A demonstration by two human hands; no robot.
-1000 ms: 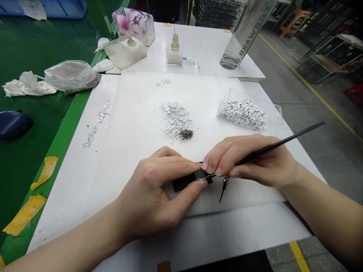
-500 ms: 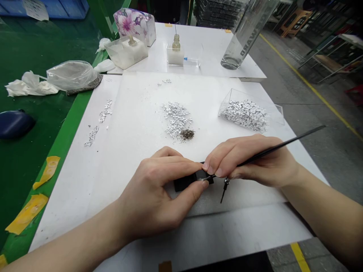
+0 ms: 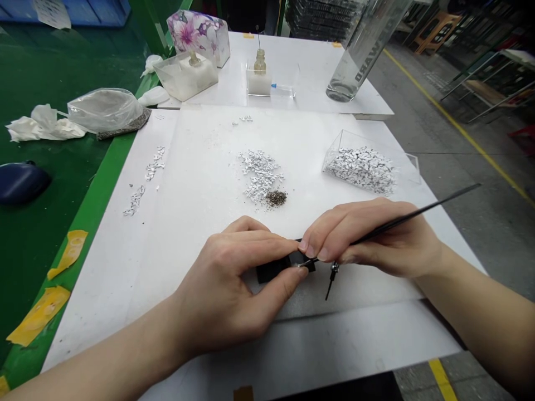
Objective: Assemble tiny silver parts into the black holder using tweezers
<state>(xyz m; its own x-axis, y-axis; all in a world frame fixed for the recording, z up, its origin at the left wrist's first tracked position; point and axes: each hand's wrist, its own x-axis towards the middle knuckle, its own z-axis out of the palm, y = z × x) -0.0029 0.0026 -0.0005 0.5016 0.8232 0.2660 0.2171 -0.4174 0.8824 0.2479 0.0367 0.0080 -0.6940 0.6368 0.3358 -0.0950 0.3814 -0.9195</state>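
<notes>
My left hand is closed around a small black block on the white mat, thumb and index finger at its right end. My right hand grips slender black tweezers, whose tip meets the block between my left fingertips. Whatever tiny piece lies at that tip is too small to make out. Below the right fingers, a thin dark shaft with a metal collar, seemingly a small screwdriver, points down. Ahead of both hands lie a pile of small silvery-white parts and a heap of tiny dark brown bits.
A clear box of white parts lies tilted at right. Behind stand a tall clear bottle, a small bottle in a clear holder, a white tub and a flowered tissue box. Plastic bags lie at left.
Almost nothing differs. Both hands keep their places at the black block, and the view has shifted only very slightly.
</notes>
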